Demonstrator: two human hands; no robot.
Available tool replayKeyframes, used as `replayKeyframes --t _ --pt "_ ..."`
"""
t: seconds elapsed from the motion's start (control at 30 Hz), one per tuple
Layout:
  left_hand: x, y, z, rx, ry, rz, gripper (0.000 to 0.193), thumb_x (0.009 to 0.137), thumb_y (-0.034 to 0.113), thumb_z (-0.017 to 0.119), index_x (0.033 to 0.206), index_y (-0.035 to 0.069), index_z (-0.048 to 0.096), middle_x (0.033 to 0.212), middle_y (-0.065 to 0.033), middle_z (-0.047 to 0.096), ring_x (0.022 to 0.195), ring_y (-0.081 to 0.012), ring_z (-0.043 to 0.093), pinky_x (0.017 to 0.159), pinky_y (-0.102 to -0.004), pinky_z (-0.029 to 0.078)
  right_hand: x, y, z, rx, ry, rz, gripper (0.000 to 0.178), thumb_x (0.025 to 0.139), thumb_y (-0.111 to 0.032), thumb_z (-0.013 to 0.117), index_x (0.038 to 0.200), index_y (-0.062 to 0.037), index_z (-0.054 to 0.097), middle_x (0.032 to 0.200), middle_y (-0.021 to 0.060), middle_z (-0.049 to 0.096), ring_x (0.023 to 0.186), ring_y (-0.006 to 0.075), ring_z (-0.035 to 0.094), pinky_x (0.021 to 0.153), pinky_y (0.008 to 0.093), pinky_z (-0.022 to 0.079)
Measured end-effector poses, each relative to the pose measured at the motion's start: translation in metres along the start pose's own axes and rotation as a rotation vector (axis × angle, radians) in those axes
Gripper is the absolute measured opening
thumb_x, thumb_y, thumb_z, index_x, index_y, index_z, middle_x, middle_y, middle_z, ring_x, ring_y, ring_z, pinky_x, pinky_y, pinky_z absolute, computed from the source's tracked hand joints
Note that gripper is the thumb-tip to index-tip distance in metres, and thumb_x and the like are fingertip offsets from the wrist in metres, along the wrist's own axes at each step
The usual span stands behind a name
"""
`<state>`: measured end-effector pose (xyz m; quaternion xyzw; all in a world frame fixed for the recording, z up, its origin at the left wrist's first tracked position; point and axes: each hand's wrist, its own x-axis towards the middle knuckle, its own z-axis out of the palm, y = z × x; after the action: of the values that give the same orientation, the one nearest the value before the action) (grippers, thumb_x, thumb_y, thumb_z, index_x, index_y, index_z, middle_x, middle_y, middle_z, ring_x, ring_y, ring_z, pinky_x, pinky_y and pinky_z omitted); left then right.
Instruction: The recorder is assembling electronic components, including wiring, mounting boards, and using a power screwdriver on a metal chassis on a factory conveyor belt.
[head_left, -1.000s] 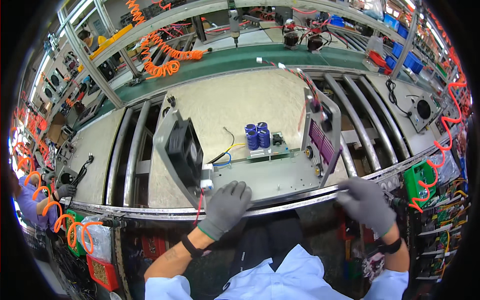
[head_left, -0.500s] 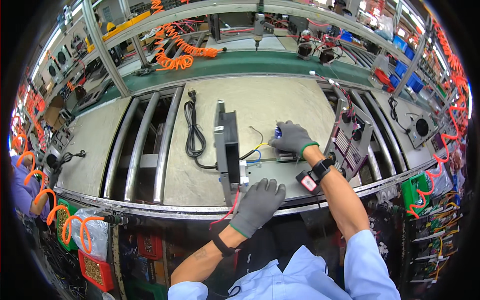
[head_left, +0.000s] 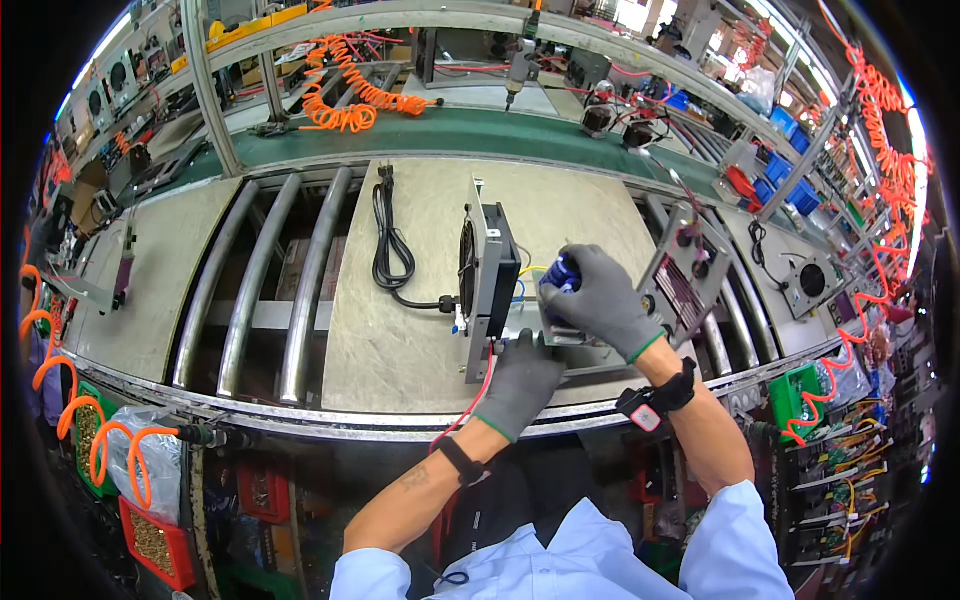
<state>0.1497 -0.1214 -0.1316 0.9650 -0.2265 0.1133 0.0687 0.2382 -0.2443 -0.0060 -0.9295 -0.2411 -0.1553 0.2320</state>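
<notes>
An L-shaped metal chassis stands on the mat, its upright panel carrying a black fan. My left hand, in a grey glove, is closed at the foot of that panel, its fingertips partly hidden against the metal. In my gloved right hand is a part with blue cylinders, held over the chassis base with the fingers wrapped round it; its underside is mostly covered. Yellow and blue wires run between the panel and this part. A black power cord leads left from the panel, and a red wire trails toward me.
Another metal panel with a grille leans just right of my right hand. Metal rollers flank the mat. A screwdriver tool hangs over the green belt. Orange coiled hoses and screw bins line the sides.
The chassis has shifted right and turned, so its fan face now shows. My left hand has come against its foot, fingers drawn in. My right hand has tilted the blue-cylinder part.
</notes>
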Motion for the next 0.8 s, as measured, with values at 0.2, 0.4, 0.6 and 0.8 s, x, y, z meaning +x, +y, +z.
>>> replayKeyframes --t 0.2,0.4,0.6,0.8 --pt "-0.011 0.003 -0.003 -0.222 0.414 0.060 0.020 0.088 0.021 0.066 0.098 0.005 0.073 0.116 -0.0164 0.065 0.117 -0.0331 0.061 0.090 -0.0439 0.055 -0.016 0.001 -0.004 -0.058 -0.095 -0.018 0.053 0.081 -0.030 0.080 0.121 0.0032 0.069 0.107 0.0242 0.070 0.097 0.0404 0.071 0.088 0.0458 0.057" --pt "-0.061 0.008 0.013 -0.148 0.408 -0.122 0.019 0.090 0.014 0.062 0.108 0.007 0.061 0.125 -0.0112 0.060 0.119 -0.0284 0.061 0.093 -0.0392 0.054 -0.031 -0.001 0.038 -0.097 -0.079 -0.075 0.045 0.079 -0.033 0.078 0.111 -0.0026 0.070 0.100 0.0217 0.069 0.092 0.0424 0.069 0.078 0.0515 0.058" --pt "-0.069 -0.007 0.021 -0.361 0.468 -0.118 0.018 0.092 0.011 0.064 0.107 0.003 0.060 0.128 -0.0163 0.060 0.114 -0.0359 0.062 0.096 -0.0427 0.053 -0.030 -0.003 0.054 -0.152 -0.085 -0.082 0.051 0.077 -0.029 0.079 0.118 -0.0006 0.069 0.102 0.0229 0.068 0.090 0.0427 0.067 0.079 0.0507 0.057" --pt "-0.079 -0.013 0.015 -0.481 0.464 -0.192 0.021 0.093 0.008 0.068 0.111 0.000 0.060 0.129 -0.0187 0.060 0.119 -0.0391 0.061 0.101 -0.0453 0.051 -0.028 -0.015 0.062 -0.153 -0.051 -0.139 0.047 0.077 -0.029 0.078 0.113 -0.0018 0.068 0.096 0.0213 0.068 0.085 0.0411 0.067 0.074 0.0496 0.057"
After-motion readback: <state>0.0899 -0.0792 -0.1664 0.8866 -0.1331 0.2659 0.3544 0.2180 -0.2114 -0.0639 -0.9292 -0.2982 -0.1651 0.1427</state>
